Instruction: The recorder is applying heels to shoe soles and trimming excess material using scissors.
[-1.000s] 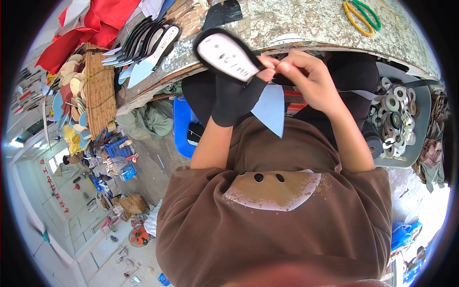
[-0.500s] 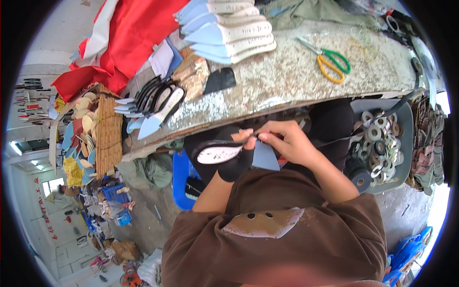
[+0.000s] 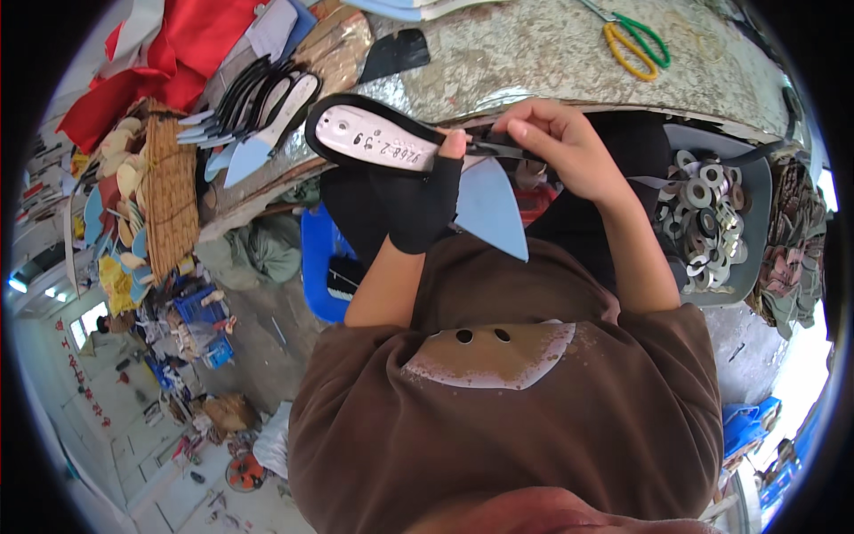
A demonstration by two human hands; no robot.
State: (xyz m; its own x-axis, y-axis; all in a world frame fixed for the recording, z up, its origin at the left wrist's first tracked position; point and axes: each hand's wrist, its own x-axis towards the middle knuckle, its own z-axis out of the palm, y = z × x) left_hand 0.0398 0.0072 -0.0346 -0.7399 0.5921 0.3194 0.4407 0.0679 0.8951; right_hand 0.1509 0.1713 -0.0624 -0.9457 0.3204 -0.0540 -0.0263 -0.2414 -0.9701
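Observation:
My left hand (image 3: 430,200), in a black fingerless glove, grips a shoe insole (image 3: 369,141) over my lap at the bench edge. Its white heel part, with black markings, faces up, and a black rim runs around it. The light-blue pointed toe part (image 3: 491,214) hangs down to the right of the glove. To the right, my right hand (image 3: 565,147) has its fingers curled around a narrow black strip (image 3: 507,149) that leads from the insole's edge. The exact contact of the fingertips on the strip is partly hidden.
Several black-rimmed insoles (image 3: 271,111) lie on the bench at left, near a black patch (image 3: 396,55). Scissors (image 3: 636,44) with green and yellow handles lie at the far right. A grey bin (image 3: 756,218) of tape rolls stands right; a blue bin (image 3: 325,276) stands left.
The insole has come up and turned so more of its marked face shows. My right hand has moved up and right, with more black strip visible between the hands. The view has shifted downward.

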